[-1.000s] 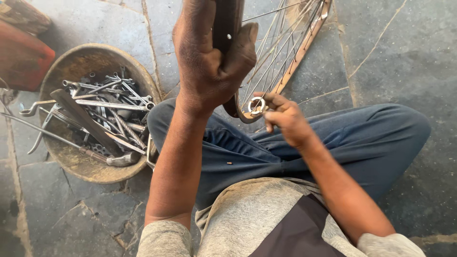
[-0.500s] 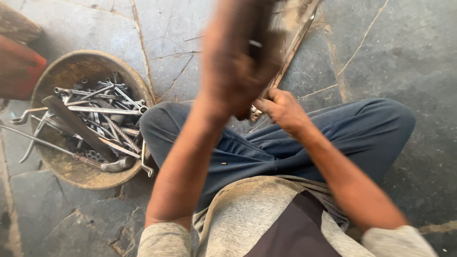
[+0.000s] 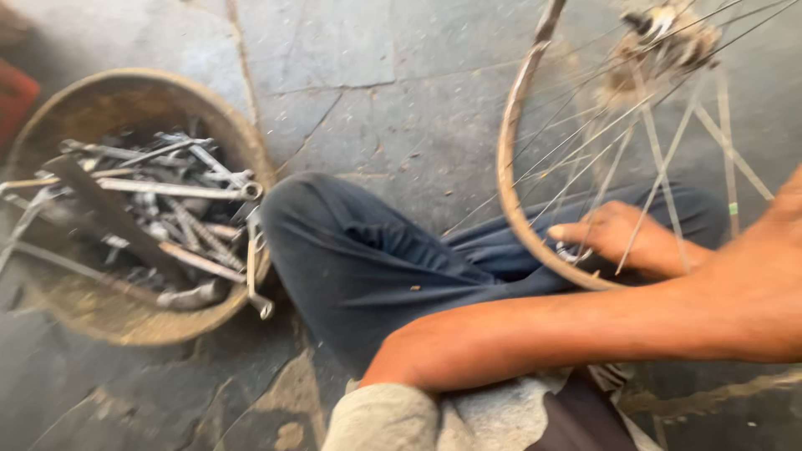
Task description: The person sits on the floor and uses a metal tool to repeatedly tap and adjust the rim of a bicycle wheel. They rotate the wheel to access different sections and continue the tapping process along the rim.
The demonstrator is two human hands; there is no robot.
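Note:
A rusty bicycle wheel rim [image 3: 510, 167] with thin spokes and a dirty hub [image 3: 660, 38] stands over my lap, which is in dark trousers [image 3: 359, 259]. My right hand [image 3: 622, 238] reaches among the spokes at the rim's lower edge. Its fingers are closed on a small round metal tool [image 3: 573, 251] against the rim. My left forearm crosses in front of my body to the right. My left hand [image 3: 773, 250] is at the frame's right edge, its fingers cut off, so what it holds is hidden.
A round, worn metal basin [image 3: 125, 100] on the left holds several spanners and long metal tools [image 3: 167, 209]; some stick out over its rim beside my knee. The ground is cracked grey stone slabs [image 3: 376, 75]. A red object [image 3: 12, 104] shows at the far left.
My left hand came down from the top of the rim and swung to the right edge. The wheel now sits further right in view. The right hand stays at the rim with the small tool.

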